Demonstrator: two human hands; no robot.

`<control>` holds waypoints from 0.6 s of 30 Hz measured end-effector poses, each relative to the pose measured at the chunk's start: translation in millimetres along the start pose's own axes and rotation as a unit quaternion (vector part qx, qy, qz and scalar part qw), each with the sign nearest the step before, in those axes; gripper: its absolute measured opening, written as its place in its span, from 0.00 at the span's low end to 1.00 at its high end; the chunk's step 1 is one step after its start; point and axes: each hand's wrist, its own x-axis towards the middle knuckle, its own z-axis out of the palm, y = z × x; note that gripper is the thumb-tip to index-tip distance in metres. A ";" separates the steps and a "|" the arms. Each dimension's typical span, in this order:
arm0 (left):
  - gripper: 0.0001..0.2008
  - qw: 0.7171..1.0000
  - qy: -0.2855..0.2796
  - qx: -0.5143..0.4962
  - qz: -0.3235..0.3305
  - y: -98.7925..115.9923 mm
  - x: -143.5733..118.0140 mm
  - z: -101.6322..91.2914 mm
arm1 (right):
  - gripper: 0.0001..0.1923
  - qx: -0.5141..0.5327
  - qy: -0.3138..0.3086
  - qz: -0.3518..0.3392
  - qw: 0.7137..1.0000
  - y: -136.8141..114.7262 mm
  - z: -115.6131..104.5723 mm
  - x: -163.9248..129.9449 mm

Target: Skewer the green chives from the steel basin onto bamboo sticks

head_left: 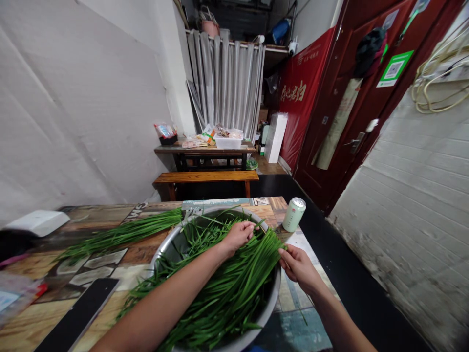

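A large metal basin point(271, 308) on the table is heaped with long green garlic chives point(234, 274). Over the heap, my left hand point(239, 238) is closed in a pinch, with a thin green blade showing at its fingertips. My right hand point(297, 263) grips the ends of a bunch of chives at the basin's right rim, thumb and forefinger pressed together. The rest of that bunch fans down across the basin. To the left of the basin, another bunch of chives point(128, 232) lies flat on the table.
A pale green can point(294, 215) stands near the table's right edge. A black phone point(78, 313), a plastic bag point(16, 296) and a white box point(36, 222) lie at left. Beyond are a wooden bench point(205, 177) and a second table with a white tub point(229, 142).
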 end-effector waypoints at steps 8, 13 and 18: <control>0.16 1.000 0.005 -0.005 0.003 -3.9 2.3 -0.1 | 0.19 0.007 -0.001 0.002 1.000 0.0 0.4 0.6; 0.15 1.000 -0.003 -0.009 -0.001 -3.6 2.4 -0.1 | 0.19 0.004 -0.001 0.003 1.000 -0.7 0.5 0.1; 0.17 1.000 -0.010 -0.011 -0.005 -2.6 2.0 -0.3 | 0.19 0.002 0.000 0.003 1.000 -1.6 0.6 0.1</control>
